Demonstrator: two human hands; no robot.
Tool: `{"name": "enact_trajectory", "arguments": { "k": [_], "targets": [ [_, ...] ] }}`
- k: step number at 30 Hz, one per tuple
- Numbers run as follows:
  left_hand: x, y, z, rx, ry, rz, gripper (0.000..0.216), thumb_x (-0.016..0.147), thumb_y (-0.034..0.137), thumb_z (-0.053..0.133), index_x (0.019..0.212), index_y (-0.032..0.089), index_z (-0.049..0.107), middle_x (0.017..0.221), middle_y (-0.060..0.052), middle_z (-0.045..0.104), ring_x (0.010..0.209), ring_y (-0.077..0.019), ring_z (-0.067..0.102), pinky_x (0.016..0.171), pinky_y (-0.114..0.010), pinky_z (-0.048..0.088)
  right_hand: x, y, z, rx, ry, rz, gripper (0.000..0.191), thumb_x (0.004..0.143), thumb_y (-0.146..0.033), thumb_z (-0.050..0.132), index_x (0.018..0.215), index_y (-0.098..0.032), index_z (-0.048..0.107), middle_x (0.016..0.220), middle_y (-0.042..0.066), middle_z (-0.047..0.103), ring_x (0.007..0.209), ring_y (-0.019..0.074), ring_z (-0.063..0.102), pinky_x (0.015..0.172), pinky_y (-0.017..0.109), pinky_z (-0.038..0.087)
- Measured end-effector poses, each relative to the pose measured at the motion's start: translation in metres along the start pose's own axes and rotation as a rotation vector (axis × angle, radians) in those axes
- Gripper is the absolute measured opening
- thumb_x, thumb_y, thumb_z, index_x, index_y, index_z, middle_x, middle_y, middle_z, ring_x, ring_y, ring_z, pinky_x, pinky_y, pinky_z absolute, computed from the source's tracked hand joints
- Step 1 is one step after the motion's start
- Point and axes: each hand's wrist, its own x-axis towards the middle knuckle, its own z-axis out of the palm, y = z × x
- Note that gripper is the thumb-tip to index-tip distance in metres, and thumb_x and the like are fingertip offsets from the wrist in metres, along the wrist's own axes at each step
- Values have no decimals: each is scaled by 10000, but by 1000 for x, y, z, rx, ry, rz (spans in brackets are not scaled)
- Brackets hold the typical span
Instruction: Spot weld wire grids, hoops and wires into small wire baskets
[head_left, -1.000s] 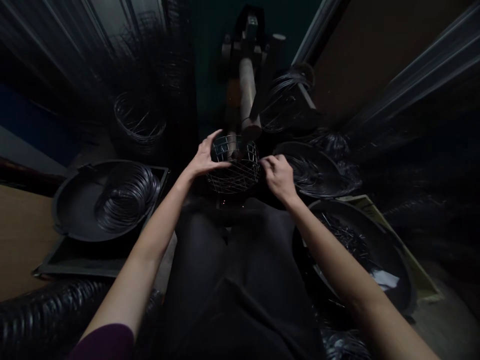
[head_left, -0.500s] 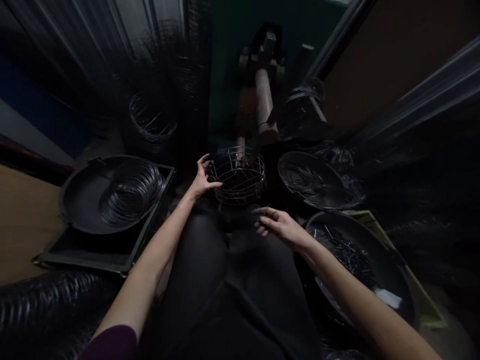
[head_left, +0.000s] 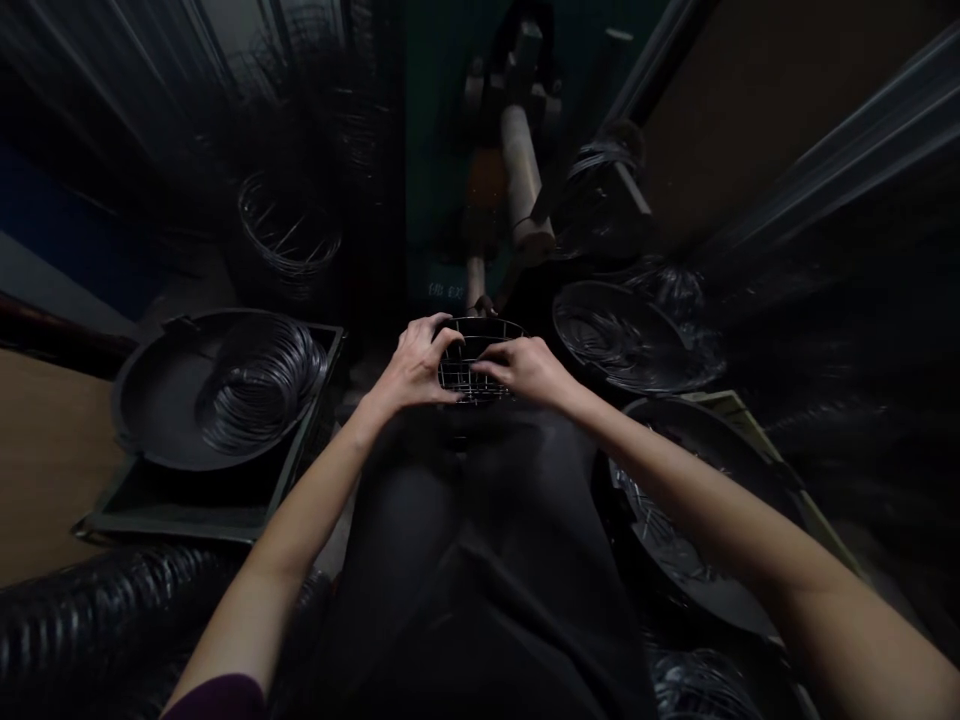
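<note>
A small round wire mesh basket (head_left: pixel 480 335) sits at my knees, in front of a dark machine with a brown cylindrical arm (head_left: pixel 520 175). My left hand (head_left: pixel 411 365) wraps round the basket's left side, fingers curled over its rim. My right hand (head_left: pixel 525 367) lies on the basket's front right, fingers reaching across the mesh toward the left hand. Both hands grip the basket, which hides part of the fingers.
A dark round pan (head_left: pixel 154 410) holding wire rings (head_left: pixel 259 380) sits in a tray at the left. Two more dark pans (head_left: pixel 630 340) (head_left: pixel 705 560) with wire pieces lie at the right. A wire coil (head_left: pixel 289 235) stands behind. My dark-clothed lap (head_left: pixel 480 560) fills the foreground.
My right hand came back from beside my knee onto the basket. The basket moved down and nearer, off the machine's arm, and both hands now hold it.
</note>
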Motion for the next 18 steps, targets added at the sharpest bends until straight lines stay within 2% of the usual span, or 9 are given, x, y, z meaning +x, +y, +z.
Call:
{"name": "enact_trajectory", "arguments": {
  "k": [2, 4, 6, 10, 18],
  "targets": [
    [6, 4, 0, 19, -15, -12, 760, 550, 425, 864, 1193, 227, 510, 1438, -172, 409, 1312, -395, 405, 1036, -552, 394, -8, 3, 9, -278, 66, -82, 336, 921, -397, 577, 1145, -184, 707, 1035, 92, 749, 880, 221, 701, 706, 286, 470],
    [11, 8, 1, 24, -22, -21, 755, 560, 456, 859, 1194, 227, 520, 1441, -176, 413, 1306, -402, 409, 1017, -559, 405, -17, 8, 15, -465, 68, -123, 443, 928, -421, 557, 1305, -196, 610, 1171, 110, 711, 895, 242, 706, 650, 297, 467],
    [15, 12, 3, 25, -36, -22, 745, 564, 444, 859, 1195, 228, 526, 1441, -176, 418, 1307, -405, 409, 1007, -565, 412, -23, 15, 18, -566, 53, -144, 434, 944, -380, 520, 1345, -222, 572, 1244, 100, 680, 894, 233, 708, 603, 287, 452],
    [23, 17, 6, 0, -54, -27, 754, 553, 395, 865, 1203, 214, 529, 1430, -184, 421, 1310, -410, 408, 1009, -579, 417, -26, 28, 15, -621, 63, -171, 370, 971, -300, 438, 1300, -269, 605, 1270, 47, 670, 888, 198, 712, 573, 267, 425],
    [33, 15, 5, -23, -38, -37, 777, 537, 402, 879, 1203, 220, 522, 1423, -171, 423, 1318, -403, 408, 1035, -573, 404, -20, 36, 8, -580, 165, -217, 361, 975, -325, 451, 1284, -268, 628, 1227, 52, 693, 842, 177, 709, 543, 259, 385]
  ]
}}
